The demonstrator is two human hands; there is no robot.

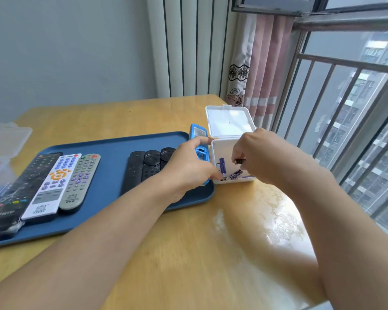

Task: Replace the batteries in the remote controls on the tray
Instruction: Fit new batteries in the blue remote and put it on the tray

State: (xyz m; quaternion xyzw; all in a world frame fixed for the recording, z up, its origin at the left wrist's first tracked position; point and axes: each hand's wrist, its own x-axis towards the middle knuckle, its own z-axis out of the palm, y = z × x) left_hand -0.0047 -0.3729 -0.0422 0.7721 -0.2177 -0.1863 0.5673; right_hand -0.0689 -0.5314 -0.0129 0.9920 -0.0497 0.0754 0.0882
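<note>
Seemingly midway, the person is holding the opened blue remote (199, 151) in the left hand (188, 168) at the tray (112, 144) edge while the right hand (255, 153) is pinching a battery (240, 161) over the white box (229, 166); other remotes (61, 182) are waiting.

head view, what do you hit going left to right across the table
clear plastic box → black remote → white remote → grey remote → dark remotes → left hand holding blue remote → white battery box → right hand pinching a battery
</note>
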